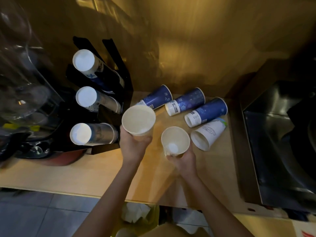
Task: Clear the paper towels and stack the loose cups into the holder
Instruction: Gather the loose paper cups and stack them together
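Observation:
My left hand (134,142) grips a large white paper cup (138,120) from below, mouth up, just right of the black cup holder (109,100). My right hand (183,160) holds a smaller white cup (175,140), also upright. The holder carries three slanted stacks of cups, at the top (83,62), the middle (86,96) and the bottom (80,133). Three blue cups lie on their sides on the wooden counter: a left blue cup (157,98), a middle blue cup (186,101) and a right blue cup (206,112). A white cup (207,135) lies beside them.
White paper towels (136,212) sit in a yellow-lined bin below the counter's front edge (85,192). A dark steel sink (277,142) is at the right. A glass-and-black appliance (20,93) crowds the left. A gold wall stands behind.

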